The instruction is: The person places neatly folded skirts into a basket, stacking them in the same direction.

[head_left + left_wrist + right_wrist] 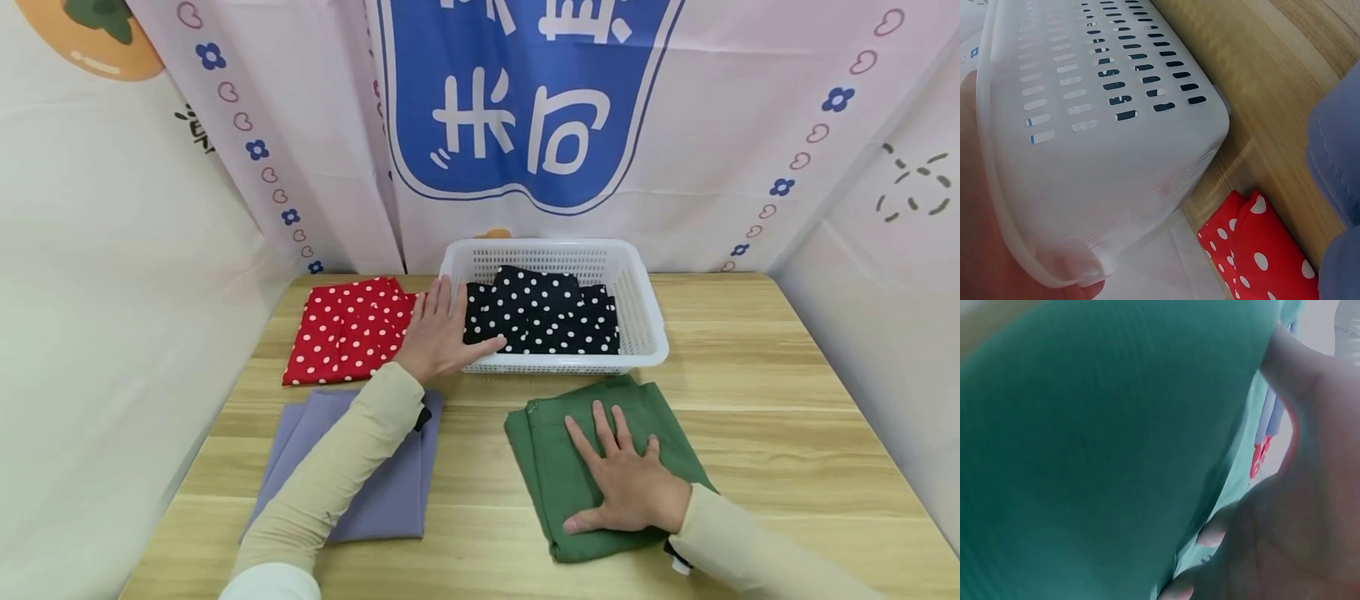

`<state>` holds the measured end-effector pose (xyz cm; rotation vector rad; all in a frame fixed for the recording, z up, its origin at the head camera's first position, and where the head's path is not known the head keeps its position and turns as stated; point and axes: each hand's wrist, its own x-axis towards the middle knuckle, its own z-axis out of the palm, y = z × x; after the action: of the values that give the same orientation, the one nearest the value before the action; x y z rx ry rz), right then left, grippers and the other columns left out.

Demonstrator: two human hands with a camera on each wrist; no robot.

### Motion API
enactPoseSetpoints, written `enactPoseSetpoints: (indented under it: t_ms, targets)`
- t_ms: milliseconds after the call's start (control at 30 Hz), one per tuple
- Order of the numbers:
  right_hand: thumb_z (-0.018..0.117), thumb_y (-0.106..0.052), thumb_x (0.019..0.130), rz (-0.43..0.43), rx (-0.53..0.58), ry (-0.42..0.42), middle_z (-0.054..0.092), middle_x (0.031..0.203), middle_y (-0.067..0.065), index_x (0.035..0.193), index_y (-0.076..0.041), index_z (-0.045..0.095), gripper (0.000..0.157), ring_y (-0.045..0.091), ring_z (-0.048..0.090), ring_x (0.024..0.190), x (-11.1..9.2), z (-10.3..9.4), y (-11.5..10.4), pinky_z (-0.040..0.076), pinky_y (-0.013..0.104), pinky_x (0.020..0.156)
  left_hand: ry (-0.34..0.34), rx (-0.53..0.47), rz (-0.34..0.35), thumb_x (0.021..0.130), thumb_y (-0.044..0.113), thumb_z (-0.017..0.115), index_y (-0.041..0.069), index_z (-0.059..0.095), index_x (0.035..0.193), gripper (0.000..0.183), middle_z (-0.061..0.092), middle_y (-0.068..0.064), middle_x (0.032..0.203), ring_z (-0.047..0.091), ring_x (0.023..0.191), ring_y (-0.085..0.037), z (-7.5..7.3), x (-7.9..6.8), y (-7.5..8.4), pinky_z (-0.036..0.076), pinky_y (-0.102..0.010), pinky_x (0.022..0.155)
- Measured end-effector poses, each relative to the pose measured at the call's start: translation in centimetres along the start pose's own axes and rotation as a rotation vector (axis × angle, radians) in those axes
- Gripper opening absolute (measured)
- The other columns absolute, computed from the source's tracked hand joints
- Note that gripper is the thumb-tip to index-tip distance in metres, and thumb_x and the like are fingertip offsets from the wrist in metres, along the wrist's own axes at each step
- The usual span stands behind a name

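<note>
My left hand [438,333], fingers spread, lies over the front left corner of a white plastic basket [643,333] and touches its rim. Inside the basket is a folded black cloth with white dots [543,312]. On a folded green cloth [555,433] my right hand [630,487] rests with its fingers splayed. The right wrist view is mostly filled by the green cloth [1097,456], with the hand [1297,531] along its right side. Holes in the basket wall [1116,156] show in the left wrist view.
A folded red cloth with white dots [337,333] lies left of the basket. Beneath my left forearm is a folded purple cloth [390,492]. The wooden table [780,400] ends at printed curtains [330,150] behind and at both sides.
</note>
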<state>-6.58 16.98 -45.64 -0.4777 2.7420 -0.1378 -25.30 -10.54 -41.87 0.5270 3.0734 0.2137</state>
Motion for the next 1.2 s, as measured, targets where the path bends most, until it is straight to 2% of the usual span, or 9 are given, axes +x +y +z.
enactPoseSetpoints:
  t_ms: [267,433,533,633,733,800,967,1133,1200]
  targets:
    - [0.045,-0.098,0.055,0.048,-0.015,-0.004,-0.002,0.162,0.024,0.157,-0.026,0.003,0.131,0.05,0.004,0.147,0.9,-0.1,-1.1,0.026,0.087,0.089,0.008,-0.033,0.002,0.076,0.089,0.033,0.012,0.008,0.156,0.114,-0.003,-0.017,0.164,-0.003,0.153,-0.034,0.2,0.1,-0.2,0.005,-0.053,0.125]
    - [0.05,-0.089,0.067,0.037,0.09,-0.025,0.001,0.162,0.022,0.157,-0.025,0.005,0.119,0.049,0.005,0.148,0.6,-1.1,-0.6,0.026,0.085,0.093,0.027,-0.043,0.009,0.078,0.087,0.03,0.014,0.009,0.157,0.109,-0.001,-0.016,0.164,-0.003,0.153,-0.032,0.1,0.0,-0.2,0.005,-0.052,0.125]
    - [0.053,-0.078,0.078,0.027,0.174,-0.007,0.006,0.162,0.022,0.157,-0.02,0.009,0.107,0.047,0.009,0.148,0.2,-1.8,0.1,0.028,0.08,0.098,0.101,-0.022,0.054,0.085,0.08,0.031,0.012,0.014,0.156,0.1,0.008,-0.016,0.164,0.003,0.153,-0.031,-0.3,-0.4,0.0,0.006,-0.053,0.125]
    - [0.054,-0.069,0.085,0.021,0.204,0.027,0.013,0.161,0.024,0.156,-0.012,0.015,0.099,0.047,0.017,0.147,-0.4,-2.7,0.9,0.032,0.074,0.102,0.25,-0.031,0.141,0.092,0.066,0.041,0.007,0.029,0.151,0.084,0.03,-0.015,0.157,0.025,0.147,-0.03,-1.3,-1.4,0.7,0.018,-0.051,0.123]
    - [0.056,-0.064,0.087,0.024,0.184,0.068,0.022,0.158,0.026,0.153,-0.005,0.024,0.094,0.048,0.025,0.143,-0.9,-3.7,2.1,0.036,0.068,0.104,0.369,-0.15,0.242,0.093,0.048,0.052,0.005,0.046,0.14,0.064,0.052,-0.011,0.139,0.046,0.131,-0.025,-2.9,-3.4,1.7,0.036,-0.045,0.115]
    - [0.056,-0.061,0.088,0.041,0.165,0.095,0.03,0.154,0.027,0.15,-0.001,0.029,0.09,0.048,0.031,0.14,-1.2,-4.4,3.1,0.037,0.066,0.104,0.376,-0.287,0.306,0.093,0.039,0.057,0.007,0.054,0.131,0.05,0.061,-0.007,0.125,0.054,0.118,-0.021,-4.0,-5.0,2.4,0.047,-0.039,0.104]
    - [0.056,-0.057,0.09,0.105,0.171,0.122,0.044,0.142,0.031,0.143,0.008,0.038,0.086,0.05,0.044,0.129,-1.7,-5.6,6.0,0.042,0.064,0.1,0.137,-0.61,0.36,0.094,0.029,0.06,0.015,0.061,0.119,0.029,0.067,0.002,0.11,0.06,0.105,-0.011,-4.9,-8.6,3.2,0.055,-0.033,0.089]
    - [0.059,-0.051,0.091,0.137,0.26,0.106,0.058,0.123,0.035,0.131,0.018,0.046,0.08,0.048,0.057,0.113,-1.8,-5.5,9.1,0.05,0.059,0.09,-0.196,-0.805,0.253,0.095,0.024,0.059,0.013,0.06,0.121,0.029,0.068,-0.004,0.114,0.063,0.104,-0.013,-3.3,-10.6,2.8,0.054,-0.033,0.093]
    - [0.059,-0.049,0.092,0.161,0.309,0.082,0.065,0.1,0.027,0.121,0.016,0.053,0.071,0.039,0.064,0.09,-1.8,-5.2,10.1,0.055,0.05,0.075,-0.308,-0.844,0.197,0.096,0.023,0.056,0.007,0.057,0.126,0.034,0.066,-0.009,0.119,0.063,0.109,-0.017,-2.2,-11.0,2.5,0.053,-0.036,0.096]
